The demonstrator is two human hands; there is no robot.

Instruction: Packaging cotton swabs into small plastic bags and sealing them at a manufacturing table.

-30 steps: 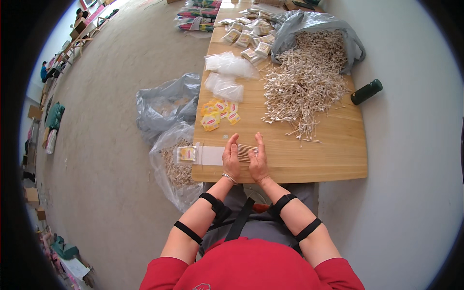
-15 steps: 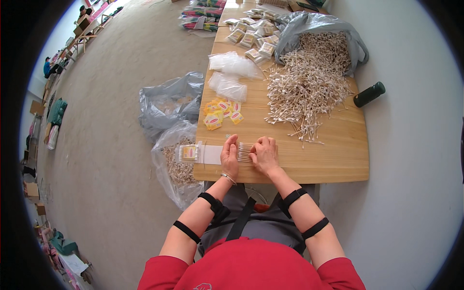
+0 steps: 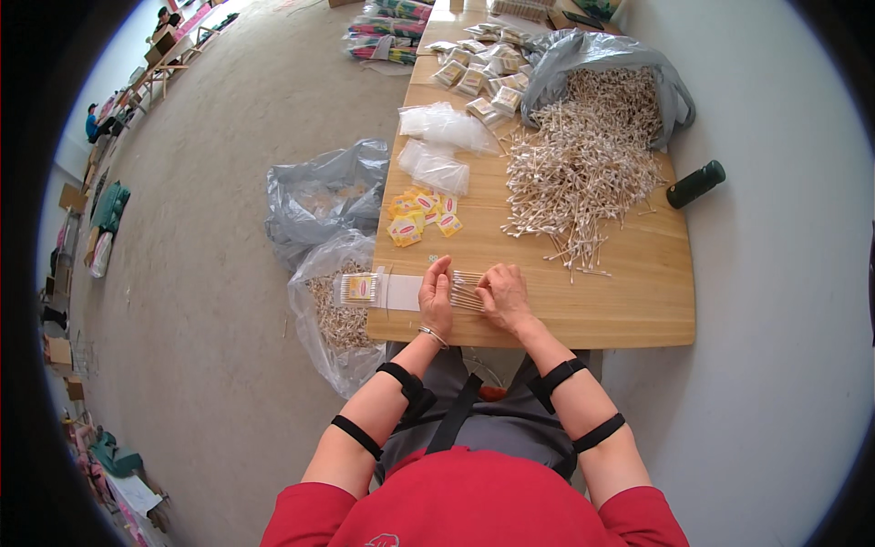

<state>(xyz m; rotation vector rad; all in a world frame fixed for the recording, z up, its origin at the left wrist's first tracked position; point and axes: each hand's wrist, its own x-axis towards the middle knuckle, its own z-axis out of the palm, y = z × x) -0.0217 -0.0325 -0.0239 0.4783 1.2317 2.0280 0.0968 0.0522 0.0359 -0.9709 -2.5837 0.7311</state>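
A row of cotton swabs (image 3: pixel 467 288) lies side by side on the table's near part, between my two hands. My left hand (image 3: pixel 437 299) stands on its edge at the swabs' left ends, fingers stretched upward. Over their right ends bends my right hand (image 3: pixel 505 297), its curled fingers gripping the swabs. A flat white strip (image 3: pixel 403 293) reaches left from under my left hand. At its far left end, a clear packet (image 3: pixel 359 289) with swabs and a yellow card sticks out past the table's edge.
A large heap of loose swabs (image 3: pixel 583 173) spills from a grey bag (image 3: pixel 679 87). Yellow cards (image 3: pixel 424 216), clear bags (image 3: pixel 436 167) and filled packets (image 3: pixel 474 77) lie on the left side. A dark green bottle (image 3: pixel 695 184) lies near the wall. Plastic bags (image 3: pixel 314 205) sit beside the table.
My right hand has shifted slightly right, and more of the swab row shows between the hands. My left hand stays in about the same place.
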